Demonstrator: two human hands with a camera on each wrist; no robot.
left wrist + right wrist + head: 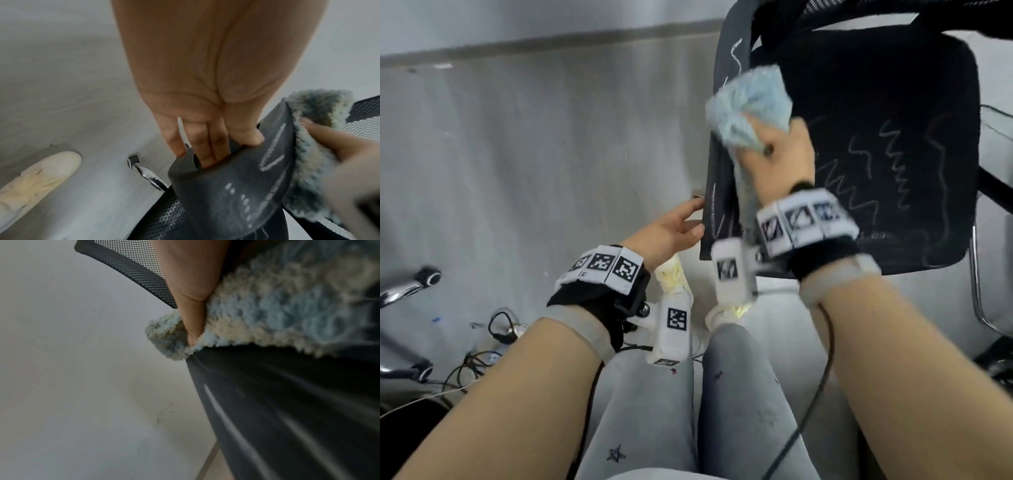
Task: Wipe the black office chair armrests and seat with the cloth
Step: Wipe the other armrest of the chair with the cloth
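Observation:
The black office chair's seat [876, 154] carries white chalk squiggles. Its left armrest [717, 192] runs down the middle of the head view, also marked with white streaks. My right hand [780, 154] grips a fluffy light-blue cloth [750, 109] and presses it on the armrest [267, 402]; the cloth [277, 305] bunches round my thumb. My left hand [674, 233] holds the near end of the armrest [226, 186], thumb on top and fingers [207, 146] tucked under its edge. The cloth [312, 146] lies along the armrest's right side.
A grey floor [534, 154] spreads to the left. Another chair's chrome legs and castors [414, 284] and loose cables [493, 335] lie at the lower left. My pale shoes [674, 277] stand just before the chair. A chrome frame tube [977, 291] borders the seat's right side.

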